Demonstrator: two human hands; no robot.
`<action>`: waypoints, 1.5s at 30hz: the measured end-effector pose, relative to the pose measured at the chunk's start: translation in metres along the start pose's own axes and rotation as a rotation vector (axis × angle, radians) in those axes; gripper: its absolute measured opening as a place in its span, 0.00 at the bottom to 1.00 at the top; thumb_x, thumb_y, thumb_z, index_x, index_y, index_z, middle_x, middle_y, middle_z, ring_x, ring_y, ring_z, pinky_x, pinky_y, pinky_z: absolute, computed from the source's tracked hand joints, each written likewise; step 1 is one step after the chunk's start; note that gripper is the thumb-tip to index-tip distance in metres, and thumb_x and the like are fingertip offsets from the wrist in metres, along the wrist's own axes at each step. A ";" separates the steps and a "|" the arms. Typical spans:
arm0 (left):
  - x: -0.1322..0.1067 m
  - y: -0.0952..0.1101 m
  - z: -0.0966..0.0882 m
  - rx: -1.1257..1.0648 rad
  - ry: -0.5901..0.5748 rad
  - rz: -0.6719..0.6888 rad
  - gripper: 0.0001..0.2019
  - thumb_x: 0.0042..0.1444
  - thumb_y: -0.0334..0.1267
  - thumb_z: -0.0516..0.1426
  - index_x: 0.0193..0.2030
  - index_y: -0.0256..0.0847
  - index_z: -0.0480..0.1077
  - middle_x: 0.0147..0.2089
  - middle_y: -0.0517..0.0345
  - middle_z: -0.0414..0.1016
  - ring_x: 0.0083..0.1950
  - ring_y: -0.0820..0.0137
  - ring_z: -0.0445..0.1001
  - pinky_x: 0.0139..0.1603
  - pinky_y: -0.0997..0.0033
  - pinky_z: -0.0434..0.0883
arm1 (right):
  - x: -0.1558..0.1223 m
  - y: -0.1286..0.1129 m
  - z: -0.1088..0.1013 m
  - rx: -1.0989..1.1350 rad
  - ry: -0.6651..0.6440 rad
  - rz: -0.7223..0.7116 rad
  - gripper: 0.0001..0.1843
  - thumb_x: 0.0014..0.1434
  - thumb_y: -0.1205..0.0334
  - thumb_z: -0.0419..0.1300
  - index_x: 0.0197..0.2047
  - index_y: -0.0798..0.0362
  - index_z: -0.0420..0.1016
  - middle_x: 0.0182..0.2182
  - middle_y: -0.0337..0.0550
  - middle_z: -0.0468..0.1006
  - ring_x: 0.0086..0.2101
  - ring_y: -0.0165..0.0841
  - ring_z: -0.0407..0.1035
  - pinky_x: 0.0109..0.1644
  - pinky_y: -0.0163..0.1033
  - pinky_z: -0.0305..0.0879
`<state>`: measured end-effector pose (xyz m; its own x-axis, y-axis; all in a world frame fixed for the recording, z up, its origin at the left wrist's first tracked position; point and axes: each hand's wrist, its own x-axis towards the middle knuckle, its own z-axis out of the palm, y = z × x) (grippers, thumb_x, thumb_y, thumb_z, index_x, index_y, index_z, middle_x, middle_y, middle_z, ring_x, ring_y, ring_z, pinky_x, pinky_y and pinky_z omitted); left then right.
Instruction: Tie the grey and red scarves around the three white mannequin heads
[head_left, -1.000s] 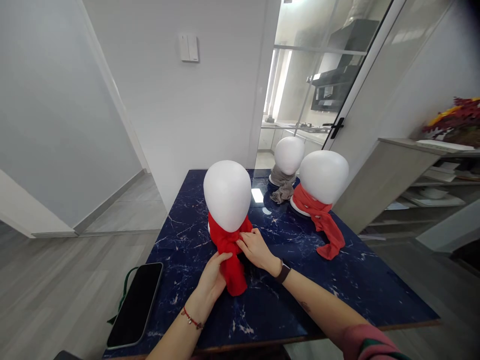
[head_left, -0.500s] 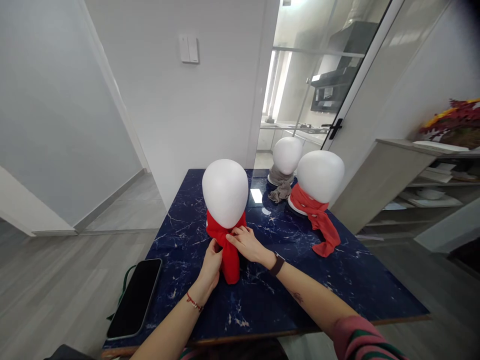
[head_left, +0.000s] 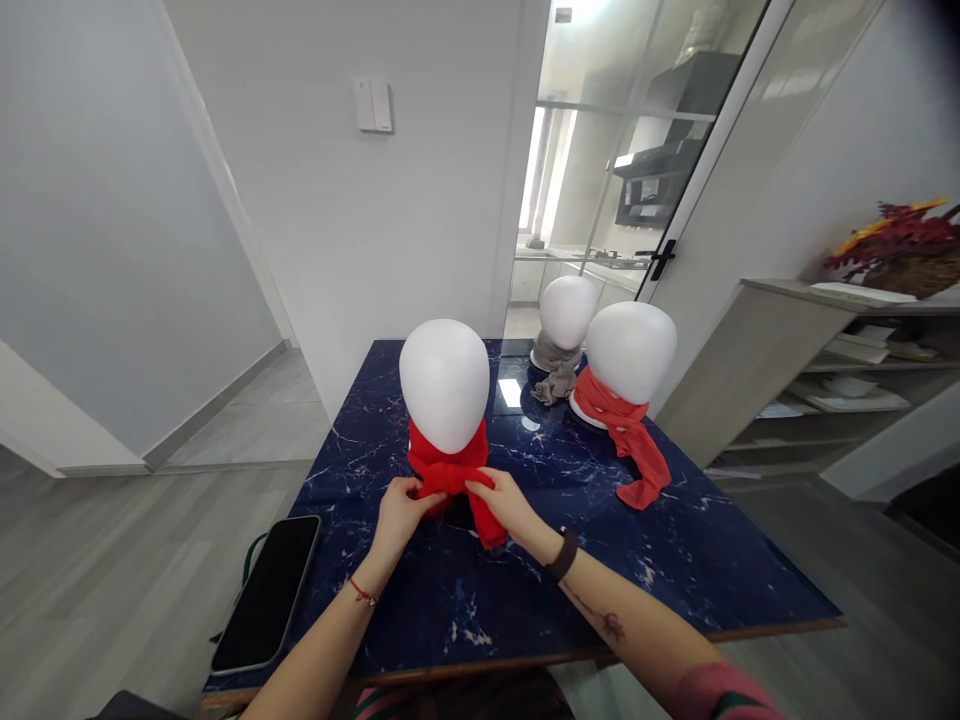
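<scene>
In front of me stands a smooth white mannequin head (head_left: 445,380) with a bright red scarf (head_left: 450,477) wrapped about its neck. My left hand (head_left: 403,508) pinches the scarf at the left of its front, fingers closed on the cloth. On the other side, my right hand (head_left: 508,502) grips the scarf between thumb and fingers. A red tail of cloth hangs down beside the right hand toward the tabletop. The fold between the two hands looks like a knot or crossing, but its exact form cannot be made out.
A dark blue marbled table (head_left: 420,620) carries everything. At its left edge lies a phone (head_left: 266,595). Back right are a mannequin head with a coral-red scarf (head_left: 637,450) and one with a grey scarf (head_left: 555,375). A shelf (head_left: 787,330) stands beyond the table's right side.
Both hands have moved apart, drawing the scarf sideways at the neck. The hanging tail has shifted from the middle to the right.
</scene>
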<state>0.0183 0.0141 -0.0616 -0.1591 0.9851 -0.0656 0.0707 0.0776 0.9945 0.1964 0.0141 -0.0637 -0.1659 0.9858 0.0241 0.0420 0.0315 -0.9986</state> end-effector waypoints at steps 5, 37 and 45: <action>0.014 0.009 -0.046 0.733 -0.094 0.130 0.12 0.43 0.46 0.61 0.21 0.40 0.68 0.22 0.61 0.68 0.27 0.68 0.68 0.30 0.73 0.59 | 0.030 -0.005 -0.031 0.042 -0.038 0.033 0.17 0.52 0.53 0.58 0.36 0.58 0.77 0.27 0.42 0.77 0.25 0.30 0.66 0.30 0.35 0.61; 0.019 0.000 -0.010 0.291 -0.202 -0.017 0.12 0.46 0.44 0.60 0.31 0.38 0.65 0.31 0.54 0.74 0.31 0.67 0.75 0.32 0.69 0.72 | 0.006 0.009 -0.022 -0.438 0.038 -0.329 0.12 0.59 0.58 0.54 0.46 0.52 0.66 0.42 0.44 0.73 0.38 0.32 0.70 0.42 0.39 0.67; 0.065 0.016 -0.031 0.600 0.012 0.110 0.23 0.37 0.23 0.52 0.44 0.34 0.64 0.53 0.38 0.68 0.61 0.53 0.62 0.62 0.56 0.56 | 0.071 0.037 -0.050 -0.588 0.296 -0.220 0.23 0.60 0.65 0.45 0.58 0.57 0.60 0.54 0.56 0.69 0.54 0.38 0.64 0.58 0.50 0.59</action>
<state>-0.0213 0.0746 -0.0476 -0.1301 0.9907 0.0395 0.6293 0.0518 0.7754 0.2357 0.0934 -0.0967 0.0405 0.9472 0.3182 0.5792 0.2372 -0.7799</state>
